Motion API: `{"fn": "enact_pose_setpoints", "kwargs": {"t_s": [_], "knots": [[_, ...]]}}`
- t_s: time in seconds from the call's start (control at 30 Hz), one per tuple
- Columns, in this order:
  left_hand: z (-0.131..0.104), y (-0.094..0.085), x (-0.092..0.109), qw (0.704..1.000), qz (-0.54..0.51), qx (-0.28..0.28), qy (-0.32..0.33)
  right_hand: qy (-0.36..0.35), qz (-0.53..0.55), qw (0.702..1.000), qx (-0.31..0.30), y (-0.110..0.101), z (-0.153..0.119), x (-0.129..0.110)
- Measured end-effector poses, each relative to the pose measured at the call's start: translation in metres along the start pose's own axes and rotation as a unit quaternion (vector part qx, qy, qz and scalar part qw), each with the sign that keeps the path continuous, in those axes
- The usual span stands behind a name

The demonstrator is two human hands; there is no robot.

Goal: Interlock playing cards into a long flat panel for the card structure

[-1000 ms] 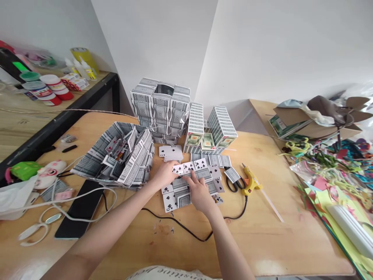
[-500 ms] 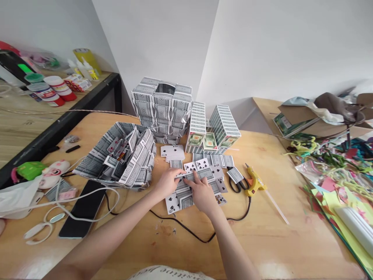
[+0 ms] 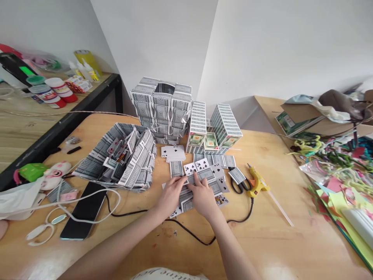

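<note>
Playing cards lie overlapped in a patch on the table, some with patterned grey backs (image 3: 206, 175) up, others face up, such as an eight of spades (image 3: 190, 168). My left hand (image 3: 171, 196) rests on the patch's left side, its fingers stretched forward close together and their tips touching the cards. Beside it, my right hand (image 3: 204, 197) presses on the cards with the index finger extended; neither hand lifts a card. Both hands hide part of the cards beneath. Above the left hand lies a small stack topped by a two of spades (image 3: 173, 151).
A card-built basket (image 3: 140, 159) full of cards stands left, a tall card-built box (image 3: 163, 105) behind. Card-covered blocks (image 3: 197, 124) stand beside it. To the right lie black-handled scissors (image 3: 237, 187) and a yellow glue gun (image 3: 258, 182) with its cord. A phone (image 3: 83, 212) lies left.
My left hand has come down and nearer me, uncovering a card back above it and covering more of the lower-left cards. My right hand stays nearly in place on the cards.
</note>
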State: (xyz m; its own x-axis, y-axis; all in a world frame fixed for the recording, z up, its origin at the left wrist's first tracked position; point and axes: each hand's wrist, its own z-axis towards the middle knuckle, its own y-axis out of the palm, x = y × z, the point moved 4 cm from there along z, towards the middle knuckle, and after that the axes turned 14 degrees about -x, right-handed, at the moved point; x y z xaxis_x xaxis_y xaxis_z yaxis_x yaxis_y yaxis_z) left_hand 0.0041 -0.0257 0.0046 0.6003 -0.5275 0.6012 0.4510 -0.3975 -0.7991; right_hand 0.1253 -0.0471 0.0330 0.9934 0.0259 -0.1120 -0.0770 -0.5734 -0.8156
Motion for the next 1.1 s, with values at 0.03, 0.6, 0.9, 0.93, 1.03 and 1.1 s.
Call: {"fn": "enact_pose_setpoints", "kwargs": {"t_s": [0.03, 0.6, 0.9, 0.93, 1.03, 1.1], "knots": [[-0.002, 0.003, 0.003, 1.000, 0.022, 0.002, 0.013, -0.001, 0.001, 1.000, 0.000, 0.000, 0.000, 0.000], [-0.013, -0.016, -0.010, 0.974, 0.079, 0.084, -0.196, 0.003, 0.025, 1.000, 0.014, 0.004, 0.000, 0.002], [-0.008, -0.016, 0.002, 0.982, 0.133, 0.018, -0.134, -0.009, 0.058, 0.997, 0.056, 0.011, 0.000, 0.006], [-0.008, -0.016, 0.004, 0.981, 0.146, 0.008, -0.125, -0.012, 0.070, 0.995, 0.070, 0.012, 0.000, 0.007], [-0.006, -0.014, 0.011, 0.980, 0.176, -0.015, -0.095, -0.011, 0.103, 0.989, 0.105, 0.016, -0.002, 0.009], [-0.004, -0.012, 0.014, 0.978, 0.187, -0.026, -0.083, -0.006, 0.091, 0.991, 0.095, 0.017, -0.002, 0.007]]}}
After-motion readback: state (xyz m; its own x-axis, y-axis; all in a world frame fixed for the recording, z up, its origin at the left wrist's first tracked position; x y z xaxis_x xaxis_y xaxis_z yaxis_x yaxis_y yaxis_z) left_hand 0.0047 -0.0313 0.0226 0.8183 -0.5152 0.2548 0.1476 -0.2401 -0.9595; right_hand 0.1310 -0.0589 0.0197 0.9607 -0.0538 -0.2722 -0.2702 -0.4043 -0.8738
